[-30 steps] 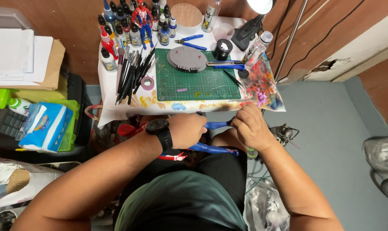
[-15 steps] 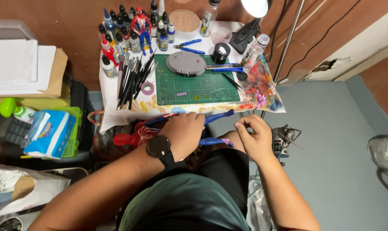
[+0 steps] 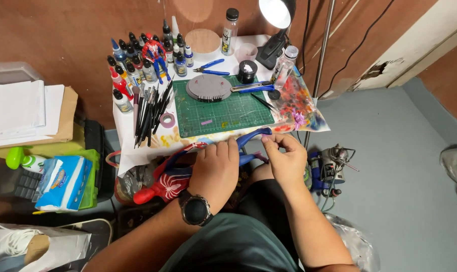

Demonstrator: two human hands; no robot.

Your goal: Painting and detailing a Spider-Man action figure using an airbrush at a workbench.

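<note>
Your left hand (image 3: 216, 168), black wristwatch (image 3: 195, 210) on the wrist, is closed palm-down around a red-and-blue plastic action figure (image 3: 175, 179) held over your lap just below the table's near edge; one blue limb (image 3: 252, 136) sticks up past your knuckles. Your right hand (image 3: 286, 161) is curled beside it, thumb and forefinger pinched at a small pale part near that limb's tip — too small to tell what it is. On the small white table (image 3: 228, 63): green gridded cutting mat (image 3: 223, 108) with a round grey disc (image 3: 208, 86), blue-handled pliers (image 3: 210, 68), paint dropper bottles (image 3: 132, 70) and dark brushes (image 3: 150, 113) at the left.
</note>
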